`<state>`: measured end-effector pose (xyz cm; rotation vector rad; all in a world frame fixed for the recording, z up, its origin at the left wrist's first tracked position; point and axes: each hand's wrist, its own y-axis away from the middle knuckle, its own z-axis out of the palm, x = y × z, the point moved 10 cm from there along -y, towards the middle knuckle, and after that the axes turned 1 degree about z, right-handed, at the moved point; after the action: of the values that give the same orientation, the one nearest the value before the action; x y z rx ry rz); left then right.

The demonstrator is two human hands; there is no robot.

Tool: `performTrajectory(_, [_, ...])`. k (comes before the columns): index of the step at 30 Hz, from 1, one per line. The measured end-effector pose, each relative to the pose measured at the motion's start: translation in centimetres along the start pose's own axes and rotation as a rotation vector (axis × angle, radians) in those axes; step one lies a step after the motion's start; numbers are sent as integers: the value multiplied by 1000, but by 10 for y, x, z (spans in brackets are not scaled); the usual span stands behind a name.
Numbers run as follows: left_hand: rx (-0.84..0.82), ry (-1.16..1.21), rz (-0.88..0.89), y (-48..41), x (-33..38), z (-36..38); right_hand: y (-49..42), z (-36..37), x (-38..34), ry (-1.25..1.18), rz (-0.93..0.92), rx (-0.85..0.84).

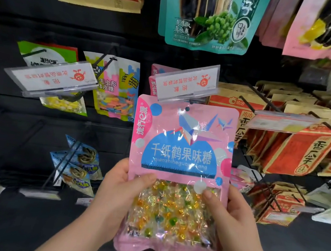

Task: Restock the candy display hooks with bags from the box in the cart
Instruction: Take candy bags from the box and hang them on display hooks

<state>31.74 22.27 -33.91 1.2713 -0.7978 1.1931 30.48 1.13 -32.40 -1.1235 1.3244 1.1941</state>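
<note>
I hold a pink candy bag (182,140) upright in front of the display, its clear window full of coloured wrapped sweets. My left hand (116,194) grips its left edge, thumb on the front. My right hand (230,218) grips its right edge the same way. The bag's hang hole sits just below a clear price tag (186,82) at the tip of a hook. Behind that tag hang more pink bags (153,76) of the same kind. The cart and box are out of view.
Black pegboard wall with several hooks. A second price tag (51,77) and green and multicoloured candy bags (116,87) hang left. Brown and red seed bags (295,145) fill the right hooks. Blue triangular packs (78,164) hang lower left. A teal bag (207,15) hangs above.
</note>
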Motion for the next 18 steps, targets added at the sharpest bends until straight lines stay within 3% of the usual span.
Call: performTrajectory(18, [9,-84,-9,-32,8,3,-35,3,6,68,85,63])
